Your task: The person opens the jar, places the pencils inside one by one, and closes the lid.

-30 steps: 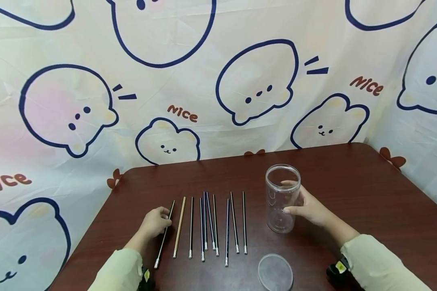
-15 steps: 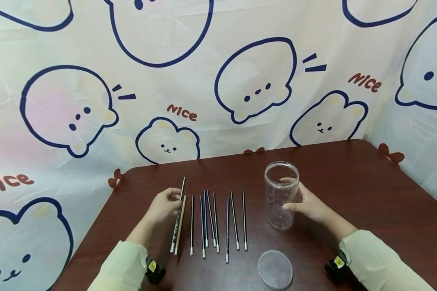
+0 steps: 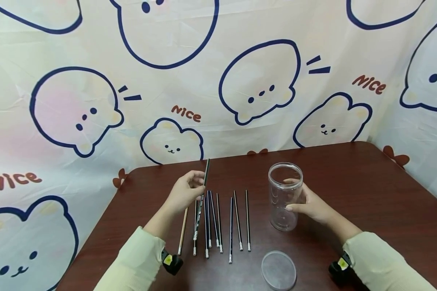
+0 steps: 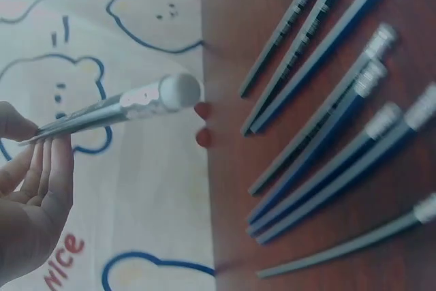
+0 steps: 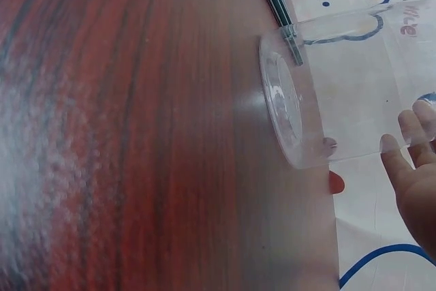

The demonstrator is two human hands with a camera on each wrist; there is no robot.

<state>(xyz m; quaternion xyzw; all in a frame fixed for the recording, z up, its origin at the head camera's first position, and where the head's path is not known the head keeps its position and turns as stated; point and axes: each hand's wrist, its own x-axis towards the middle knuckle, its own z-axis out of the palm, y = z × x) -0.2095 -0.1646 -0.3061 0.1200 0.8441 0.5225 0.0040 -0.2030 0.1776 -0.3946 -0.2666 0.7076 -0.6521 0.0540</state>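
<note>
My left hand (image 3: 183, 192) pinches a dark pencil (image 3: 201, 212) between thumb and fingers. It is raised above the row of pencils, its white eraser end pointing down toward me. In the left wrist view, that eraser (image 4: 180, 91) faces the camera. My right hand (image 3: 311, 206) grips a clear plastic jar (image 3: 278, 198) from its right side, with the thumb in front and fingers behind. The jar stands upright without a lid on it, and nothing shows inside. Several dark pencils (image 3: 248, 222) and one natural-wood pencil (image 3: 183, 234) lie on the table under and beside my left hand.
A round clear lid (image 3: 278, 270) lies flat near the front, below the jar. The dark brown wooden table (image 3: 349, 182) runs back to a cartoon-printed cloth (image 3: 240, 137) that hangs behind and at both sides.
My left hand has lifted the dark pencil from the row's left end and carried it rightward over the other pencils. The right hand and jar have stayed in place.
</note>
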